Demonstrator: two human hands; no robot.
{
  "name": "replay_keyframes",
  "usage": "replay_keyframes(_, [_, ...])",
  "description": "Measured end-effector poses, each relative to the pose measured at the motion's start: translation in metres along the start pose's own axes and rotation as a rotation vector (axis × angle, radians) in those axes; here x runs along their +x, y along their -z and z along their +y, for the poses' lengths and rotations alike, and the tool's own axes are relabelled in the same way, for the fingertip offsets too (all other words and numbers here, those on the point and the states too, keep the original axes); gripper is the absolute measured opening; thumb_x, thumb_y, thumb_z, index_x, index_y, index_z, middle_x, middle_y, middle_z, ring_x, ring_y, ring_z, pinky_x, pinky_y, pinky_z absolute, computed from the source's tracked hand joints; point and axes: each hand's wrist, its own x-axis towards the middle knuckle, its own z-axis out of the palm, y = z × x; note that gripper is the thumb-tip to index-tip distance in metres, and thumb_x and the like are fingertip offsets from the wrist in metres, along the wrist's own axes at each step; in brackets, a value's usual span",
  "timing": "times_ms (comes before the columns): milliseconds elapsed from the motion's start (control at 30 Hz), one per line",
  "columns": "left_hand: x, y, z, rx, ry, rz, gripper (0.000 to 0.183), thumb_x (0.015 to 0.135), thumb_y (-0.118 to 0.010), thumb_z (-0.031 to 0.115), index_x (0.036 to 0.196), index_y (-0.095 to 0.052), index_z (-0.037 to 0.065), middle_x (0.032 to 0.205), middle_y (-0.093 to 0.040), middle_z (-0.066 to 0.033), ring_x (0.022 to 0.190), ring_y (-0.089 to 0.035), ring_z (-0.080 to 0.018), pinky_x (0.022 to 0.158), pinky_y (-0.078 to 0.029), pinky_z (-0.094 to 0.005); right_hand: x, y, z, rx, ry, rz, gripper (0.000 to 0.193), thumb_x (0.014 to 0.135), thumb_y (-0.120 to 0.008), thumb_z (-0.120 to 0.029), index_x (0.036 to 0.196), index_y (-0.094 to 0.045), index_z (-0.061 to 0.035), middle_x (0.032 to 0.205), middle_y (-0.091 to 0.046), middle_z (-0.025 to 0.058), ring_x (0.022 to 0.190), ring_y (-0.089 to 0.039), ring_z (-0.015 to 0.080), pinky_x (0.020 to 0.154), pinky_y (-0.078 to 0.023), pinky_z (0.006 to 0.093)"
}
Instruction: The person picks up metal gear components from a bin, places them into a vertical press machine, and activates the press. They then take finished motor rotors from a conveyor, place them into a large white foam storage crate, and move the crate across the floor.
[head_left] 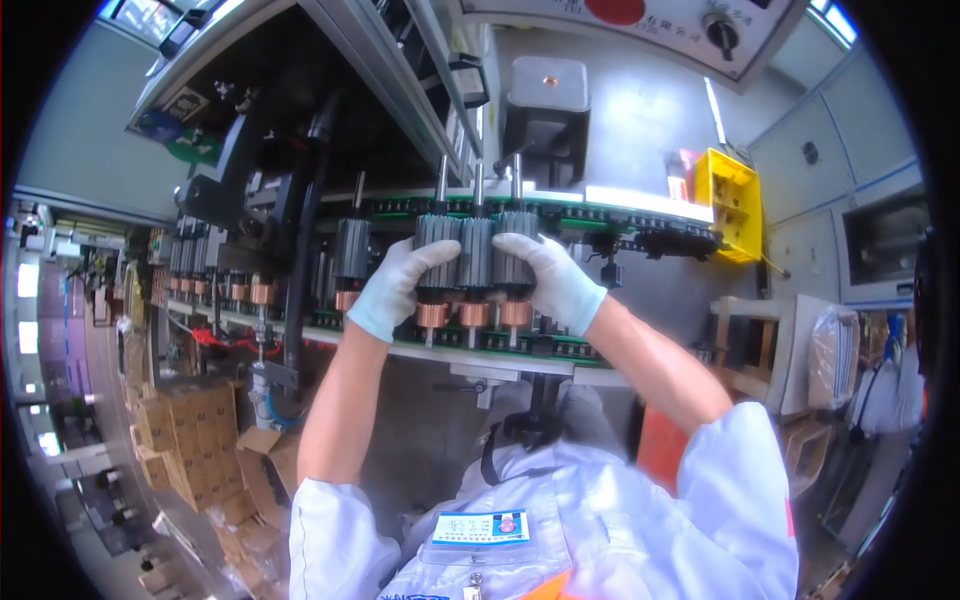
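Rotors (476, 250) abreast over conveyor (585, 213); left hand (398, 288), right hand (556, 280) clasping outer two; lined up, apparently; release not yet done.

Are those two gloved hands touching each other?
Apart. In the head view, the middle ridged grey cylinder shows in the gap between the left hand and the right hand.

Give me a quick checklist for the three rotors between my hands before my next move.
1. Left white-gloved hand gripping left grey ribbed metal rotor: ok.
2. Right white-gloved hand gripping right rotor: ok.
3. Middle rotor between those two, side by side: ok.
4. Round copper bands all toward you: ok.
5. Rotors lifted off the black chain conveyor with green edging: cannot tell from this downward view.
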Motion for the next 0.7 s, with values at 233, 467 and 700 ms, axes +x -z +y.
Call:
replay_keyframes(233, [-0.096, -0.046, 0.006, -0.091, -0.201, 0.201, 0.049, 0.084, -0.078, 0.016, 0.126, -0.062, -0.002, 0.116, -0.069, -0.007, 0.104, -0.065, -0.017, 0.095, -0.051, -0.033, -0.048, -0.038, -0.026, -0.196, -0.046, -0.25, 0.032, 0.09, -0.072, -0.011, 0.119, -0.062, -0.0013, 0.108, -0.069, 0.0058, 0.095, -0.067, 0.0129, 0.083, -0.057, 0.0317])
replay_keyframes(467, [-0.226, -0.086, -0.047, -0.287, -0.266, 0.607, 0.058, 0.079, -0.083, 0.012, 0.128, -0.058, -0.002, 0.119, -0.068, -0.0084, 0.108, -0.064, -0.0162, 0.099, -0.048, -0.0337, -0.1, -0.084, 0.004, -0.451, -0.356, -0.416, 0.046, 0.083, -0.079, -0.012, 0.122, -0.057, -0.0035, 0.105, -0.065, 0.0002, 0.091, -0.058, 0.0068, 0.082, -0.05, 0.0273])
replay_keyframes(700, [-0.351, -0.115, -0.144, -0.456, -0.487, 0.954, 0.06, 0.076, -0.085, 0.013, 0.127, -0.056, -0.003, 0.106, -0.067, -0.0056, 0.087, -0.064, -0.0115, 0.073, -0.055, -0.0268, -0.16, -0.143, 0.085, -0.699, -0.605, -0.65, 0.057, 0.078, -0.082, -0.004, 0.127, -0.053, -0.004, 0.093, -0.066, 0.0042, 0.062, -0.058, 0.0057, 0.05, -0.046, 0.0213])
